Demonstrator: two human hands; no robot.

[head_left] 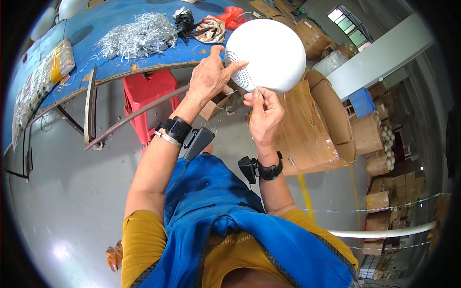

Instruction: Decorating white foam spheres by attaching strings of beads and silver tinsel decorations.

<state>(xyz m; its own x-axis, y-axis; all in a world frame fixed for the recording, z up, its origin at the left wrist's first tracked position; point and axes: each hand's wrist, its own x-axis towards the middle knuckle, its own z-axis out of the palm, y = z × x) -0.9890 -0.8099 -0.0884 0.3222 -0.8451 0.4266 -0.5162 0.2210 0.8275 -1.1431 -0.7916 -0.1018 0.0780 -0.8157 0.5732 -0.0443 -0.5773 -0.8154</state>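
Observation:
A smooth white ball [273,53] with rows of small holes on its left side is in front of me, above the gap between table and cartons. My left hand [209,79] grips its left side, thumb laid across the holes and the other fingers at the edge, partly hidden. Just under the ball's lower edge, my right hand [265,113] is closed in a pinch, thumb against forefinger. Something thin and pale seems to be at the fingertips, too small to name.
Silver shredded strands [139,36] lie on the blue table [96,14], near a red plastic bag [232,18]. Below stands a red stool [151,91], with a brown bar [139,115] slanting past it. An open carton [307,129] is close on my right.

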